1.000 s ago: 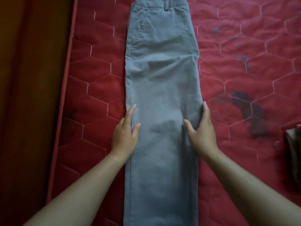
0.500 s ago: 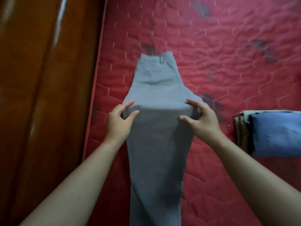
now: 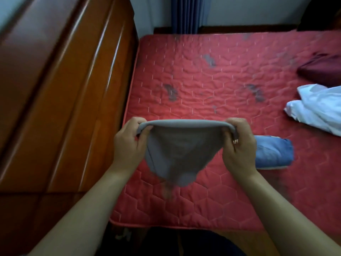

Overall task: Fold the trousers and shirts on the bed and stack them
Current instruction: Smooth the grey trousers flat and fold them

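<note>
The grey trousers (image 3: 181, 150) hang doubled over in the air above the red quilted mattress (image 3: 212, 85). My left hand (image 3: 129, 143) pinches the left end of the fold and my right hand (image 3: 239, 145) pinches the right end. The loose part sags down in a blurred point between my forearms. Just right of my right hand, a folded blue garment (image 3: 271, 154) lies on the mattress, partly hidden by that hand. A crumpled white shirt (image 3: 317, 108) lies at the right edge, with a folded maroon garment (image 3: 323, 68) behind it.
A tall brown wooden headboard or wardrobe (image 3: 60, 93) runs along the mattress's left side. A blue curtain (image 3: 188, 14) hangs at the far wall. The mattress's near edge (image 3: 184, 226) is just below my arms.
The trousers lay flat on the mattress under my hands; both hands pinched them at mid-length and lifted them into a hanging fold. The view has tilted up, showing more of the bed.
</note>
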